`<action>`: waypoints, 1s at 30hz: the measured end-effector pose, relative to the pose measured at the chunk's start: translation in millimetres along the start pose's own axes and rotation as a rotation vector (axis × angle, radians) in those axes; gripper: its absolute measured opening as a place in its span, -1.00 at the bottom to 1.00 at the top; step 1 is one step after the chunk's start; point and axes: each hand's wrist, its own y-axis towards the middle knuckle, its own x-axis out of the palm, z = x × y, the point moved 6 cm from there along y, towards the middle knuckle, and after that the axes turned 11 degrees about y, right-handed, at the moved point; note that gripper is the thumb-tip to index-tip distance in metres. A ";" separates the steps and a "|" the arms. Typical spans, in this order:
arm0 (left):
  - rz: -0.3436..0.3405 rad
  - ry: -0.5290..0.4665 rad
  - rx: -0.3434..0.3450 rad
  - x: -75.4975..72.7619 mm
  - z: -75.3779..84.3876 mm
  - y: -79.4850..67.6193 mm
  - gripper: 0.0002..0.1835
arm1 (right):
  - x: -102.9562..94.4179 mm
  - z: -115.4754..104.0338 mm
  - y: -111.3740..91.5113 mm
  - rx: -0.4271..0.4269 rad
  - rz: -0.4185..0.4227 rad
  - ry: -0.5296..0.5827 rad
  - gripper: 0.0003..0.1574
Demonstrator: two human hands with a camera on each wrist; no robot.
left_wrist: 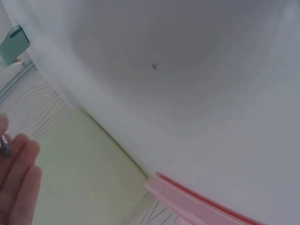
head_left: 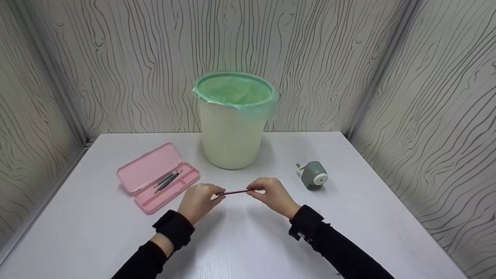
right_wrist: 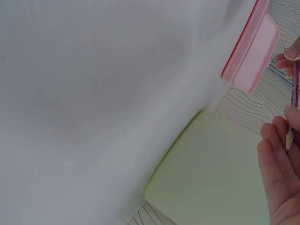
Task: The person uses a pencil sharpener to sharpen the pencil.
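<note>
A thin dark-red pencil [head_left: 236, 192] is held nearly level above the table between both hands. My left hand [head_left: 197, 199] pinches its left end between thumb and fingers. Near the other end, my right hand [head_left: 274, 195] has a pinch on it. In the right wrist view the pencil [right_wrist: 295, 93] shows a sharpened wooden point by the right hand's fingers [right_wrist: 276, 164]. The left wrist view catches only part of the left hand [left_wrist: 18, 173] and a dark pencil end.
Left of the hands lies an open pink pencil case [head_left: 149, 166] holding several dark pens or pencils [head_left: 168, 181]. A green crank pencil sharpener [head_left: 314, 174] stands to the right. Behind is a pale bin [head_left: 232, 135] with a green liner, near the patterned back wall [head_left: 155, 58].
</note>
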 end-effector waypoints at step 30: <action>-0.076 -0.037 0.040 -1.0 -0.5 -4.8 -0.91 | -102.5 50.2 -15.5 0.156 -0.196 -0.519 -0.37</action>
